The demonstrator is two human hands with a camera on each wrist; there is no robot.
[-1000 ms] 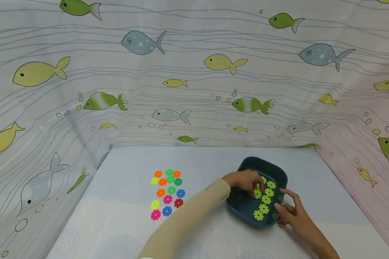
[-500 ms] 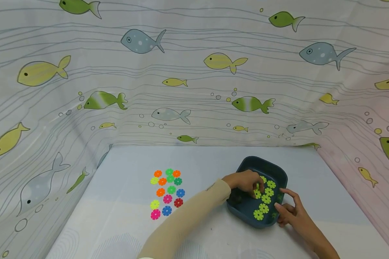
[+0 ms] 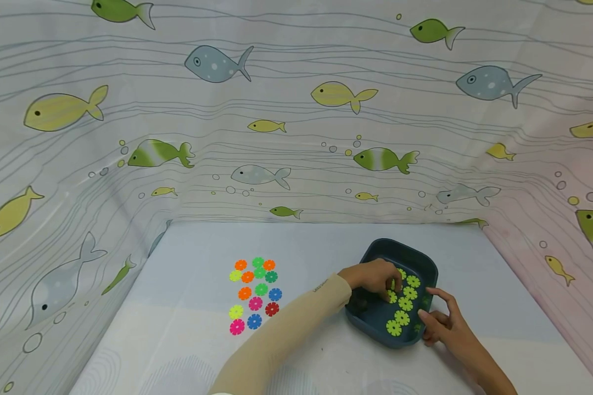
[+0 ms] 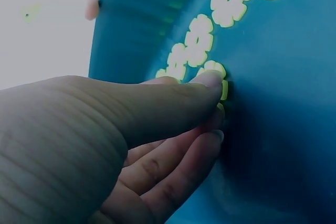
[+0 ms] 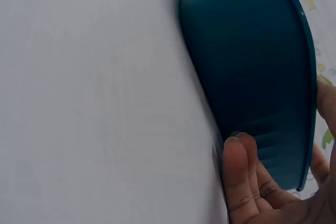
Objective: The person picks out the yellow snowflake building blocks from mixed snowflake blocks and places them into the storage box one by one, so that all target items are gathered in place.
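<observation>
My left hand [image 3: 375, 276] reaches down into a dark blue tub [image 3: 370, 325]. In the left wrist view its thumb and fingertips pinch a yellow-green flower-shaped disc [image 4: 224, 91] that stands on edge near the tub's floor. More discs of the same kind [image 3: 402, 318] lie flat in a crooked row along the tub's right side, some partly covered by the left hand. My right hand [image 3: 447, 326] holds the tub at its right side. In the right wrist view its curled fingers [image 5: 236, 169] press against the outer wall, low down by the table.
Left of the tub, several loose flower discs [image 3: 255, 303] in orange, green, yellow, pink, blue and red lie on the pale table [image 3: 192, 247]. The sleeved left forearm [image 3: 281, 334] crosses the table between them and me. Fish-printed sheeting [image 3: 296, 148] encloses the back and sides.
Both hands, the tub and the loose discs hold their places. The disc at the left fingertips shifts very slightly.
</observation>
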